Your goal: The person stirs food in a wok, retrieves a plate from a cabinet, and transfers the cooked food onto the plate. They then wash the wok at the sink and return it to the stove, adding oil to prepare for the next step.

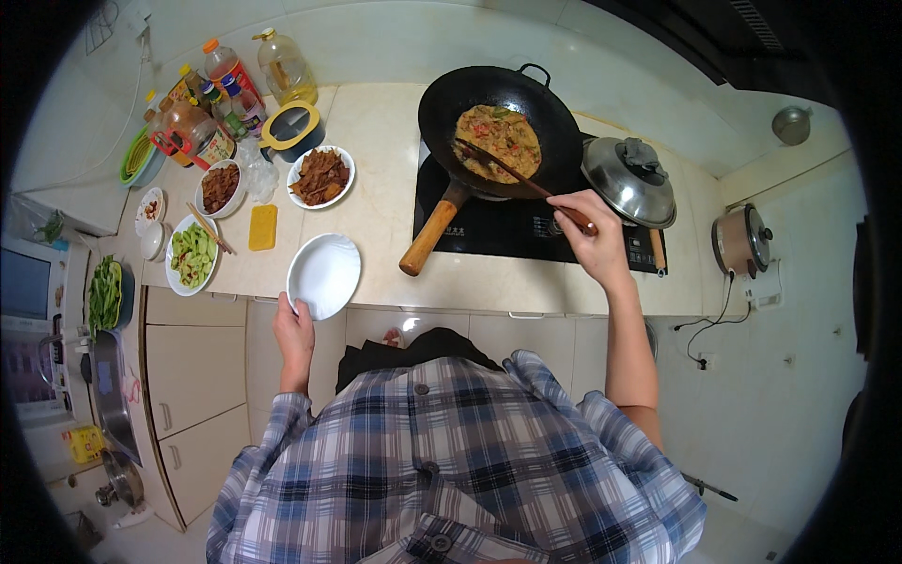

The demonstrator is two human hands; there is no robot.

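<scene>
My left hand grips the near rim of a white plate, which is held at the counter's front edge. The handle of a wooden spatula is in my right hand. The spatula's far end rests in a saucy, chopped stew-like food inside a black wok. That wok stands on a black induction cooktop, its wooden handle pointing toward me. A domed metal lid lies right of the wok.
On the left of the counter stand a plate of brown sliced food, a bowl of similar food, a plate of green vegetable with chopsticks, a yellow sponge and several bottles. A range hood overhangs the right.
</scene>
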